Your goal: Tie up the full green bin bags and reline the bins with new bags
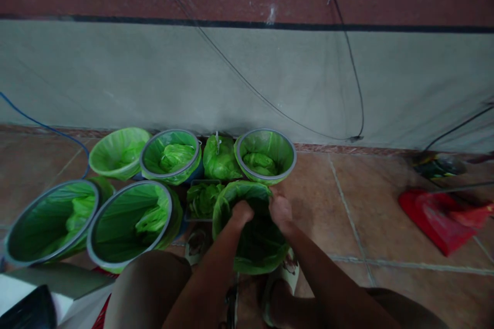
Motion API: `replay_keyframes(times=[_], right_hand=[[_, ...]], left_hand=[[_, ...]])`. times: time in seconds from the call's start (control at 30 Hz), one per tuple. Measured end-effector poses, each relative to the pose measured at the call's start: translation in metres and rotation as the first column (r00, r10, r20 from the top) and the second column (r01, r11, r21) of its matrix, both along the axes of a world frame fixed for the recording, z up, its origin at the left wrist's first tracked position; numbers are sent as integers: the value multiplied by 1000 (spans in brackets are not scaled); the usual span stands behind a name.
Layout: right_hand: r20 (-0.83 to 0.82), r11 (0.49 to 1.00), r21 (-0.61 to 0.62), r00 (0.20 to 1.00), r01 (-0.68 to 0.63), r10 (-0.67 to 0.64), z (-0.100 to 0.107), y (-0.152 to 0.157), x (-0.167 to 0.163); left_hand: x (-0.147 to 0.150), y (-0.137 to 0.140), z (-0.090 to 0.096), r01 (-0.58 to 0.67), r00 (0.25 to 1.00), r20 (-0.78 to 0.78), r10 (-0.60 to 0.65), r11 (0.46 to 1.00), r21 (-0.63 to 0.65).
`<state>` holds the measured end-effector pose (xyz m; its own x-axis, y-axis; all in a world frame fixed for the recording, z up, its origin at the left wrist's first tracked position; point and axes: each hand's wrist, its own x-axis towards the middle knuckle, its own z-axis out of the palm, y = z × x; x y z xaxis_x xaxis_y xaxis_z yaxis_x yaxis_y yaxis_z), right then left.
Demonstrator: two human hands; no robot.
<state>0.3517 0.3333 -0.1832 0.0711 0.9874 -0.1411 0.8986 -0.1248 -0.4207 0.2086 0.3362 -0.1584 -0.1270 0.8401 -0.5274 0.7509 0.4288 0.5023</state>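
Note:
A bin lined with a green plastic bag (254, 262) stands on the floor between my feet, its mouth facing up. My right hand (280, 209) is closed on the edge of the bag at the right side of the rim. Just inside the opening, at the left, my left hand (242, 212) is curled like a fist; its fingertips and whatever they hold are hidden. The inside of the bin is dark. Close by on the left, a small tray (198, 218) holds crumpled green bags (204, 199).
Several bag-lined bins, like the front grey-rimmed one (169, 226), stand at the left and along the wall (185, 77). A tied green bag (219, 157) sits among them. A red dustpan (428, 221) lies right. Cables, including a blue one (50, 127), reach the floor.

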Motion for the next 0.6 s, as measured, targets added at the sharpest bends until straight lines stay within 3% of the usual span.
replay_keyframes(times=[0.07,0.17,0.23,0.43,0.53,0.6], right_hand=[[-6,1000,-8,1000,16,-16,2,-1,0],[-20,999,-10,999,48,-48,4,-5,1],[-43,998,14,997,61,-60,3,-9,3],[-120,992,119,992,47,-33,-2,-23,11],[-148,972,233,988,-6,41,-4,-27,14],[-135,971,239,989,-28,62,-5,-27,15]], left_hand=[[5,2,20,48,992,-122,-43,998,38],[8,12,45,6,973,-222,56,963,270],[4,20,51,52,962,-265,56,922,384],[-24,32,28,229,949,-282,-137,918,323],[-36,33,15,237,960,-235,-155,893,381],[-41,30,10,260,958,-230,-172,861,437]])
